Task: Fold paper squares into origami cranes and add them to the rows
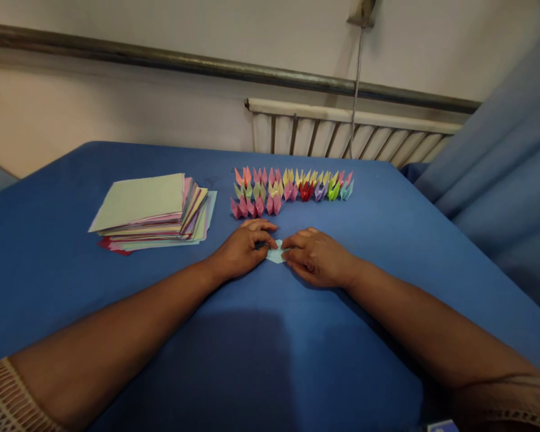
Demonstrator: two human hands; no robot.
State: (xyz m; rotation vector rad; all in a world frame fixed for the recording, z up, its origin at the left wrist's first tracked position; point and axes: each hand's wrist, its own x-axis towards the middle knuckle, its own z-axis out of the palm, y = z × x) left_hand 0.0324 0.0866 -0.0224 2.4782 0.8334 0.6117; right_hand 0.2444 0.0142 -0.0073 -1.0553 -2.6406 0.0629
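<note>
A lace-edged sleeve [13, 399] is seen nearest, at lower left; the bench [252, 366] is covered in blue; at its left, a stack of coloured paper [139, 204] is piled; folded paper figures [292, 189] are arranged in three rows beyond the hands; by the curled left hand [243, 249] and right hand [319, 258], a small light-blue folded paper [276, 256] is touched from either side, at the bench's middle; whether it is pinched or merely pressed cannot be told.
</note>
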